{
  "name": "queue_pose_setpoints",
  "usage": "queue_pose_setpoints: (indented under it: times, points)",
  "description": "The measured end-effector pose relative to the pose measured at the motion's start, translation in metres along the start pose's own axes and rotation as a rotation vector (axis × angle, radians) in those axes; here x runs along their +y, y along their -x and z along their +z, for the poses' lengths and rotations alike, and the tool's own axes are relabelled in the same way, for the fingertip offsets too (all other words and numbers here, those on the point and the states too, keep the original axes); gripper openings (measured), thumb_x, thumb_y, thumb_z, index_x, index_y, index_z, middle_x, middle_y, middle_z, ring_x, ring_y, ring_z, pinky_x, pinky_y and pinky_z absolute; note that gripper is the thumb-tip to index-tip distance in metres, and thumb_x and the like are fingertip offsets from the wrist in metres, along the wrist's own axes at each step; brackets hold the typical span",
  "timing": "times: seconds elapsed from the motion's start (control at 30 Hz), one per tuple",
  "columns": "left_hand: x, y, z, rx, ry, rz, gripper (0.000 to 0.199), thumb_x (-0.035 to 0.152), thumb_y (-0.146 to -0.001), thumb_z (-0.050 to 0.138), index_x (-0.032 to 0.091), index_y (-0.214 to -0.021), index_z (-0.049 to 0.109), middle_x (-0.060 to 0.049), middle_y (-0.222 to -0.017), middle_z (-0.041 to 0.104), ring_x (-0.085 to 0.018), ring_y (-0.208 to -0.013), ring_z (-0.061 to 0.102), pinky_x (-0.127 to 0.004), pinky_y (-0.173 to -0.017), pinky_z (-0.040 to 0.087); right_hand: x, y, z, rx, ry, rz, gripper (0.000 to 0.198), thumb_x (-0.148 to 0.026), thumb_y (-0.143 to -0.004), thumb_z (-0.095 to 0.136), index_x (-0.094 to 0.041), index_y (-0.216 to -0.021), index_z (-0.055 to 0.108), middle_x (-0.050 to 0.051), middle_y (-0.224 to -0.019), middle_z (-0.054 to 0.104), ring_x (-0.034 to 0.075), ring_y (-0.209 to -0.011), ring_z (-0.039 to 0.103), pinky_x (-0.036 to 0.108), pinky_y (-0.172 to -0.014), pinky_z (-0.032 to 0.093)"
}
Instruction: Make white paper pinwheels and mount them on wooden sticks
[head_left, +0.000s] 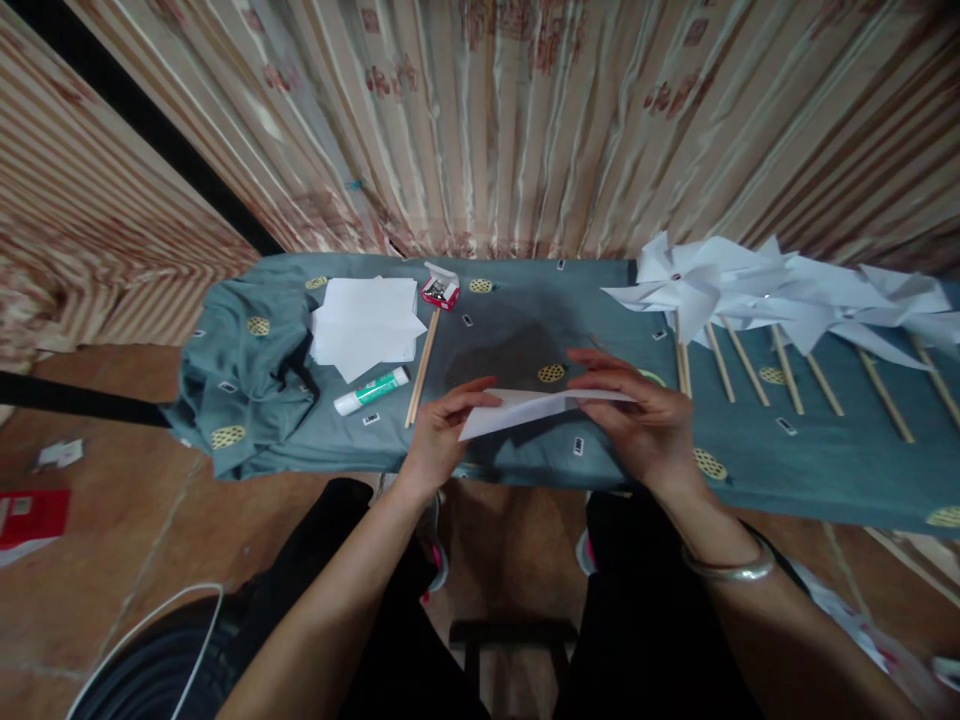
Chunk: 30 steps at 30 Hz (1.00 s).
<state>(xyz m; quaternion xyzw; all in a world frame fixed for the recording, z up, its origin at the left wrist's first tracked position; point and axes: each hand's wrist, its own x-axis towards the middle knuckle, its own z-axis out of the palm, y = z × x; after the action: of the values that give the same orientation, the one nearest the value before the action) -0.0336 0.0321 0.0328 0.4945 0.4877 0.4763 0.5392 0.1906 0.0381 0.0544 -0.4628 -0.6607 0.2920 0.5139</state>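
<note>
A folded white paper sheet (pixel 534 408) is held just above the near part of the desk (pixel 510 320), stretched between both hands and seen almost edge-on, so it looks like a flat wedge. The left hand (pixel 442 435) closes its grip on the sheet's left corner, thumb on top and fingers curled beneath. The right hand (pixel 645 420) grips the right end, fingers spread across the top and pressing along the fold; a silver bangle (pixel 727 568) sits on that wrist.

Left of the hands, on the grey-green cloth that covers the desk, a thin wooden stick (pixel 422 366) lies lengthwise, and a glue stick (pixel 372 390) with a green label lies just beside it. Farther back is a loose stack of white paper squares (pixel 367 322), and near its right corner a small open red box (pixel 440 289), its contents too small to tell. To the right, well apart from the hands, several finished white paper pinwheels (pixel 750 290) on wooden sticks lie side by side. Behind the desk hangs a striped curtain (pixel 525 120).
</note>
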Motion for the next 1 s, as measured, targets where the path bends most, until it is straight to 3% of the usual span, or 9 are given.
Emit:
queue_pose_setpoints:
  times: [0.07, 0.13, 0.27, 0.43, 0.6, 0.7, 0.83, 1.0]
  points:
    - [0.002, -0.002, -0.002, 0.028, -0.048, 0.057, 0.02, 0.028, -0.072, 0.074, 0.016, -0.088, 0.076, -0.011, -0.113, 0.075, -0.024, -0.1, 0.071, -0.036, -0.088, 0.057, -0.001, -0.001, 0.001, -0.013, 0.049, -0.043, 0.013, -0.017, -0.085, 0.067, -0.027, -0.091, 0.073, 0.002, -0.12, 0.072, 0.021, -0.113, 0.066, 0.042, -0.099, 0.052]
    - [0.004, -0.005, -0.007, 0.088, -0.182, 0.199, 0.018, 0.024, -0.077, 0.068, 0.016, -0.091, 0.075, -0.011, -0.111, 0.075, -0.024, -0.102, 0.071, -0.037, -0.091, 0.056, -0.001, -0.003, 0.0, -0.021, 0.167, -0.13, 0.013, -0.019, -0.086, 0.066, -0.027, -0.095, 0.072, 0.004, -0.123, 0.07, 0.023, -0.117, 0.064, 0.046, -0.104, 0.048]
    - [0.005, -0.01, -0.018, 0.134, -0.634, 0.534, 0.029, 0.008, -0.08, 0.053, 0.017, -0.102, 0.072, -0.01, -0.122, 0.071, -0.021, -0.114, 0.066, -0.037, -0.101, 0.052, 0.001, -0.004, 0.001, -0.06, 0.514, -0.365, 0.023, -0.022, -0.088, 0.065, -0.024, -0.11, 0.067, 0.009, -0.127, 0.067, 0.027, -0.124, 0.058, 0.05, -0.106, 0.044]
    - [-0.008, -0.011, -0.014, 0.019, -0.954, 0.613, 0.034, 0.006, -0.085, 0.048, 0.016, -0.11, 0.068, -0.01, -0.126, 0.068, -0.02, -0.114, 0.066, -0.037, -0.098, 0.055, 0.01, 0.002, 0.01, -0.232, 0.746, -0.533, 0.027, -0.019, -0.09, 0.061, -0.02, -0.117, 0.063, 0.011, -0.133, 0.064, 0.028, -0.129, 0.053, 0.049, -0.106, 0.04]
    - [-0.013, -0.004, -0.012, -0.104, -1.117, 0.613, 0.026, 0.01, -0.089, 0.05, 0.013, -0.107, 0.069, -0.013, -0.115, 0.072, -0.023, -0.1, 0.066, -0.038, -0.086, 0.057, 0.019, 0.014, 0.018, -0.362, 0.761, -0.545, 0.02, -0.014, -0.093, 0.053, -0.02, -0.103, 0.069, 0.009, -0.119, 0.071, 0.025, -0.116, 0.06, 0.046, -0.1, 0.044]
    - [-0.012, 0.0, -0.014, -0.109, -1.202, 0.628, 0.021, 0.013, -0.089, 0.054, 0.017, -0.101, 0.071, -0.01, -0.112, 0.073, -0.025, -0.094, 0.061, -0.041, -0.08, 0.053, 0.022, 0.022, 0.018, -0.41, 0.718, -0.526, 0.021, -0.013, -0.094, 0.05, -0.018, -0.1, 0.07, 0.01, -0.111, 0.074, 0.025, -0.106, 0.064, 0.044, -0.093, 0.049]
    - [-0.014, 0.005, -0.015, -0.077, -1.193, 0.691, 0.015, 0.016, -0.09, 0.057, 0.02, -0.095, 0.072, -0.006, -0.115, 0.073, -0.027, -0.108, 0.06, -0.044, -0.088, 0.047, 0.028, 0.032, 0.014, -0.447, 0.599, -0.39, 0.025, -0.015, -0.095, 0.047, -0.017, -0.104, 0.071, 0.012, -0.111, 0.073, 0.025, -0.106, 0.065, 0.045, -0.092, 0.053]
    - [-0.022, 0.009, -0.018, -0.148, -1.075, 0.663, 0.018, 0.015, -0.094, 0.052, 0.017, -0.1, 0.069, -0.009, -0.114, 0.073, -0.025, -0.121, 0.061, -0.046, -0.099, 0.046, 0.032, 0.033, 0.009, -0.41, 0.424, -0.205, 0.022, -0.021, -0.096, 0.049, -0.019, -0.104, 0.07, 0.009, -0.107, 0.074, 0.023, -0.104, 0.067, 0.043, -0.094, 0.054]
